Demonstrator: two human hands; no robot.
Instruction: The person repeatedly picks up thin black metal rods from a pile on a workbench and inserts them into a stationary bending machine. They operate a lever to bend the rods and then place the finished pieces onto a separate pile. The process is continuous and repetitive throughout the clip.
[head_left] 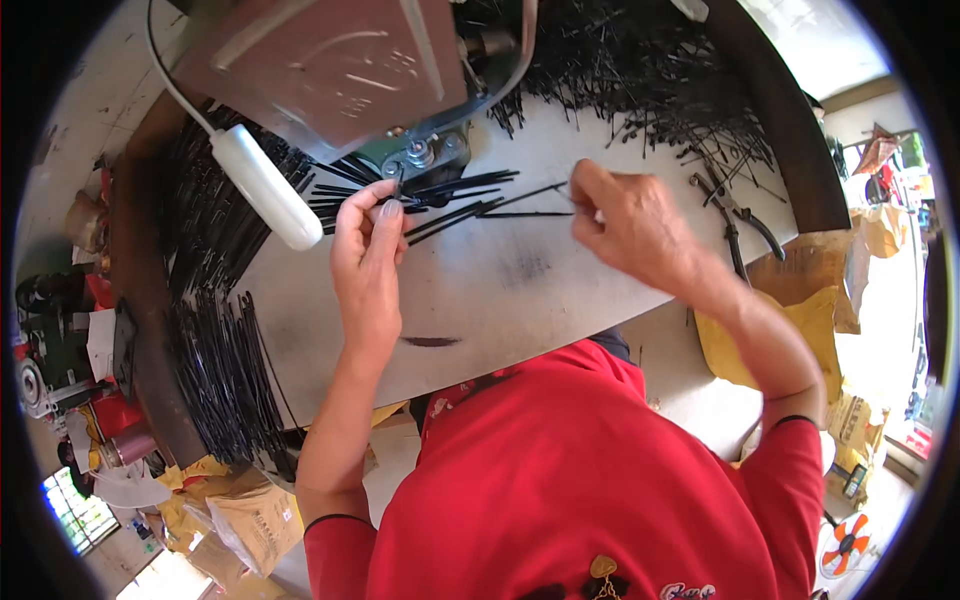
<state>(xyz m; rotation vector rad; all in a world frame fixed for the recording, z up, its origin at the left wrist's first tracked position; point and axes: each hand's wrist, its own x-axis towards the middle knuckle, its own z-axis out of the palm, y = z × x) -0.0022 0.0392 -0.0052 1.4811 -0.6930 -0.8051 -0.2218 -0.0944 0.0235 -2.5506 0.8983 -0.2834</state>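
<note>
My left hand point(368, 255) is closed in a pinch just under the head of a bench machine point(340, 70). Thumb and forefinger meet beside a small dark piece, too small to make out. Several thin black rods point(455, 186) fan out on the metal tabletop around these fingertips. To the right, my right hand point(635, 222) is closed, its fingers curled. The end of a thin black rod point(525, 198) reaches its fingertips, slanting up from the other rods. Another rod point(525, 214) lies flat just below it.
A large heap of black rods point(640, 70) covers the back right. Bundled rods point(225, 370) lie along the left side. A white cylindrical lamp point(266, 188) hangs over the left. Pliers point(738, 215) lie at the right edge. Yellow bags point(800, 340) stand beside the table.
</note>
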